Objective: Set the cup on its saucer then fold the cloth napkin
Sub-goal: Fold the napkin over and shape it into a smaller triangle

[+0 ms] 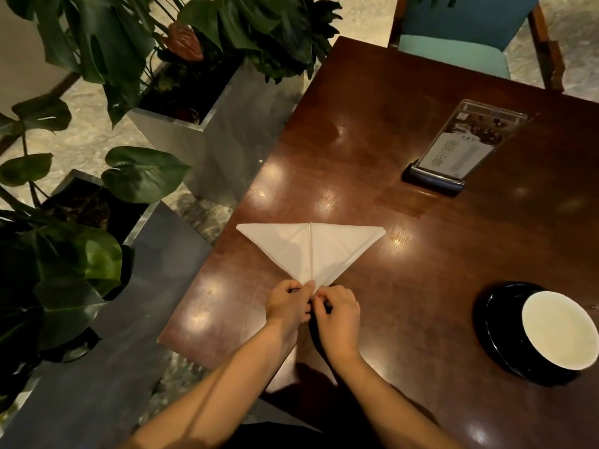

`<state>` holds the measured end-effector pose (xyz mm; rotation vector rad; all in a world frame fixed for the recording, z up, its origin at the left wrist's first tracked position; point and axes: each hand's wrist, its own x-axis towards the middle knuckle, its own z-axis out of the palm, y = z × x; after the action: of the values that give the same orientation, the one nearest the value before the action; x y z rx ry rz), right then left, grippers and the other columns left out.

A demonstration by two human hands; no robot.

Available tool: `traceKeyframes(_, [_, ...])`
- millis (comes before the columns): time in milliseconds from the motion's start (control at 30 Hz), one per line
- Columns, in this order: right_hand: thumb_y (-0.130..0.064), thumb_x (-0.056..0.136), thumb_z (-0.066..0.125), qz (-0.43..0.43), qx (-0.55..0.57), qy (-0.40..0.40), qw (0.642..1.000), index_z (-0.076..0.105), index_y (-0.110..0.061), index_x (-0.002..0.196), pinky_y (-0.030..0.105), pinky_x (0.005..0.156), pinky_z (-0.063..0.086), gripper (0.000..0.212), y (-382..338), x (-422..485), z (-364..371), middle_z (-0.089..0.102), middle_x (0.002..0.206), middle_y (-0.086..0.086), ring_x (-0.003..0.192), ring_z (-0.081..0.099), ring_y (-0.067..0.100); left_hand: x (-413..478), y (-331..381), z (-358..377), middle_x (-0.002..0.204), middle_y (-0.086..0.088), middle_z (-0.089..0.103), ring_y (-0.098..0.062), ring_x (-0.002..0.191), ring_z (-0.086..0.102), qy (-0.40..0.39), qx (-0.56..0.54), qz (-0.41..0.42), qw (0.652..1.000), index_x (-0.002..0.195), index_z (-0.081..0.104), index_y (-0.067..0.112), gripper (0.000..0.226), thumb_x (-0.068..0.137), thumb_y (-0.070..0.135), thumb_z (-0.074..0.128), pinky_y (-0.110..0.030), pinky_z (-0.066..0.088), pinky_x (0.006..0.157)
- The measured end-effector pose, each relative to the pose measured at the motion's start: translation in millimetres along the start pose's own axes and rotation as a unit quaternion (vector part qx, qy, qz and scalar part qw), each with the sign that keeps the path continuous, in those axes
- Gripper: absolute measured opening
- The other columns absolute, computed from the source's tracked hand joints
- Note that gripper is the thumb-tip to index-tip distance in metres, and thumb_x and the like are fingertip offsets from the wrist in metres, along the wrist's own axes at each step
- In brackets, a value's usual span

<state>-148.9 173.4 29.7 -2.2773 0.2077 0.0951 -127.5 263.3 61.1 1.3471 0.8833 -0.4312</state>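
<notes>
- Here, a white cloth napkin is seen folded into a downward-pointing triangle with a centre crease, laid flat near the left edge of the dark wooden bench.
- The napkin's near tip is pinched by both hands: the left hand and the right hand are closed on it, fingertips touching each other.
- A black cup with a white interior is shown seated on its black saucer at the bench's right side, well apart from the napkin.
- A clear acrylic menu stand on a dark base is pictured farther back.
- Monstera plants in metal planters are lined along the left; a teal chair is tucked at the far end.
</notes>
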Motion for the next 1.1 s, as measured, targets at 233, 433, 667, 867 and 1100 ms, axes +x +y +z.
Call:
traceKeyframes(233, [-0.006,0.088,0.054,-0.031,0.015,0.036,0.999,0.066,-0.013,0.097,0.021,0.081,0.041,0.017,5,15,-33,0.062,0.093,-0.007,0.091,0.051,0.011,5,-5,2,0.087,-0.019,0.063,-0.027,0.075,0.067,0.039,-0.069,-0.023,0.997,0.073,0.054,0.004,0.015,0.087,0.005,0.061,-0.029,0.058,0.06])
traceKeyframes(433, [-0.031,0.093,0.026,-0.214,-0.143,-0.1,0.961,0.044,-0.007,0.136,0.042,0.114,0.027,0.053,-22,71,-27,0.047,0.141,0.011,0.133,0.04,0.026,10,-8,4,0.065,-0.008,0.045,-0.02,0.057,0.061,0.092,-0.044,0.017,0.995,0.067,0.047,0.006,0.024,0.085,-0.003,0.06,-0.024,0.058,0.055])
traceKeyframes(667, [-0.045,0.094,0.023,-0.251,-0.342,-0.163,0.891,0.03,-0.015,0.145,0.04,0.113,0.012,0.059,23,85,-9,0.031,0.153,0.003,0.141,0.027,0.022,13,-5,-2,0.061,-0.01,0.053,-0.005,0.037,0.057,0.147,-0.006,0.046,0.988,0.07,0.054,0.003,0.016,0.081,-0.004,0.064,-0.022,0.054,0.049])
traceKeyframes(867, [-0.054,0.093,-0.005,-0.198,-0.35,-0.127,0.907,0.014,-0.018,0.149,0.033,0.116,-0.006,0.069,50,94,-47,0.012,0.157,-0.001,0.145,0.01,0.019,14,-6,-2,0.064,-0.011,0.052,-0.006,0.038,0.058,0.152,0.01,0.055,0.987,0.068,0.052,0.004,0.019,0.081,-0.004,0.064,-0.019,0.054,0.046])
traceKeyframes(1100, [-0.046,0.094,0.008,-0.127,-0.405,-0.083,0.901,0.025,-0.011,0.146,0.042,0.119,0.008,0.065,72,92,-81,0.027,0.154,0.006,0.144,0.019,0.022,10,-1,-9,0.065,-0.009,0.061,-0.007,0.043,0.059,0.142,0.029,0.06,0.988,0.071,0.056,0.009,0.017,0.084,-0.001,0.061,-0.013,0.051,0.046])
